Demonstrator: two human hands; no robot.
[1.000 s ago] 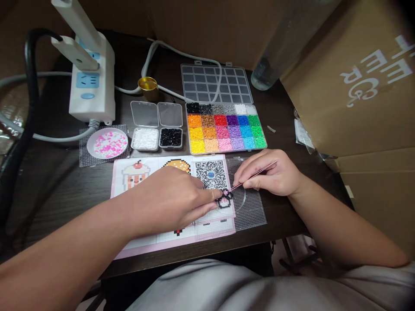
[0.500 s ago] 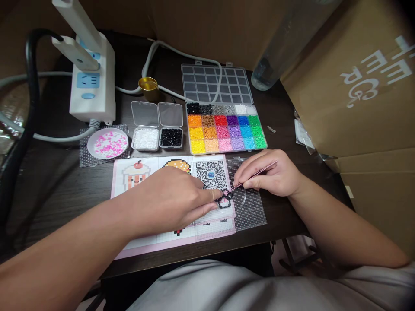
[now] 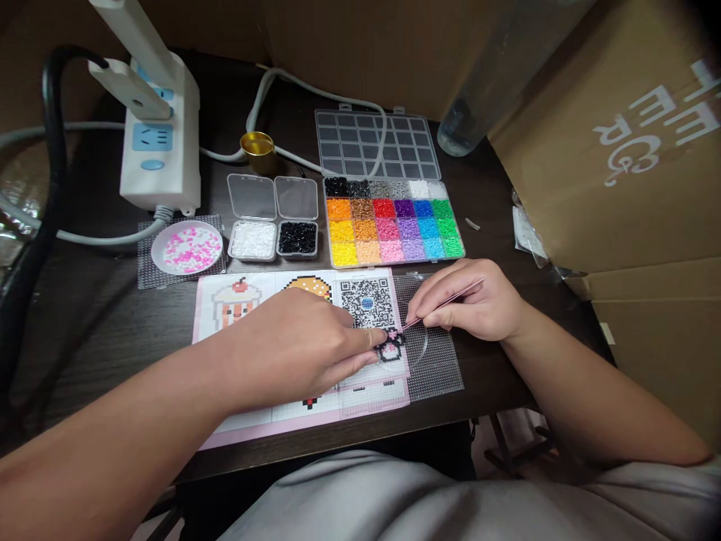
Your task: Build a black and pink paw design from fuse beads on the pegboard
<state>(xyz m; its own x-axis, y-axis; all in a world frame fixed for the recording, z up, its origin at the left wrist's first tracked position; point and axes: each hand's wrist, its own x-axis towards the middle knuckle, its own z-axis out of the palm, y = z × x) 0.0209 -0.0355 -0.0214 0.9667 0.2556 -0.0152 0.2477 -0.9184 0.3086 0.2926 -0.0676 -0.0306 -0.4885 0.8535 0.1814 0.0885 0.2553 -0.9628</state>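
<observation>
With index finger and thumb at its left edge, my left hand [image 3: 304, 342] holds a small bead figure [image 3: 390, 350], black-outlined with pink and white inside. My right hand [image 3: 478, 300] pinches thin pinkish tweezers [image 3: 459, 294], whose tips reach the figure's upper right edge. The figure rests on a clear pegboard [image 3: 439, 364] that partly overlaps a printed pattern sheet [image 3: 225, 432] showing pixel drawings and a QR code. My left hand covers the middle of that sheet, and its other fingers are hidden.
Behind the hands stand a sorted bead box [image 3: 391, 229] with its lid back, a white bead case [image 3: 252, 242], a black bead case [image 3: 297, 239] and a dish of pink and white beads [image 3: 188, 249]. A power strip [image 3: 161, 150] and gold cup [image 3: 257, 154] are farther back; cardboard [image 3: 636, 240] walls the right.
Both hands stay nearly in place. The tweezer tips have shifted very slightly at the figure's edge, and the whole view has moved a little.
</observation>
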